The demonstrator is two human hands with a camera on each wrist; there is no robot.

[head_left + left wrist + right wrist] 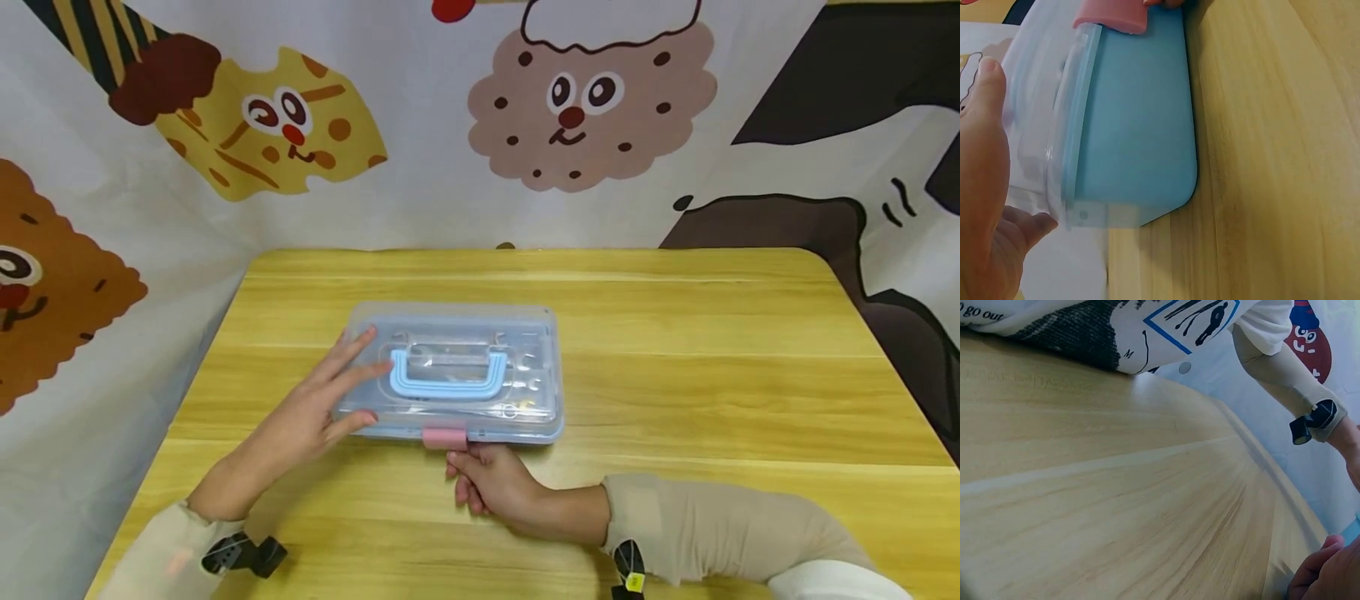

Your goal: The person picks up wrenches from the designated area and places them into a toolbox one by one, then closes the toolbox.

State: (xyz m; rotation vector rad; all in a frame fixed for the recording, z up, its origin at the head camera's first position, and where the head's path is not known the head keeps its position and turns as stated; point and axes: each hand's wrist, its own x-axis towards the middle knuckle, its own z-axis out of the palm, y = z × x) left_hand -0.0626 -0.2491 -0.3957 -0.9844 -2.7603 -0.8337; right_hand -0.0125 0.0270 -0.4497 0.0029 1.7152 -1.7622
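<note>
A light blue plastic storage box [360, 432] with a clear lid [450, 321] lies closed on the table, its blue carry handle [447, 389] folded flat. Small items show dimly through the lid. My left hand [315, 412] spreads its fingers over the lid's left end; in the left wrist view its fingertips touch the lid's edge. At the front, my right hand [502, 487] has curled fingers and pinches the lower edge of the pink latch [445, 439]. The right wrist view catches only part of that hand [1329, 575].
The wood-grain table [712, 375] extends far to the right of the box. A white cloth with cartoon prints [420, 167] hangs behind the table and along its left side. Small black cameras [243, 554] are strapped over both sleeves.
</note>
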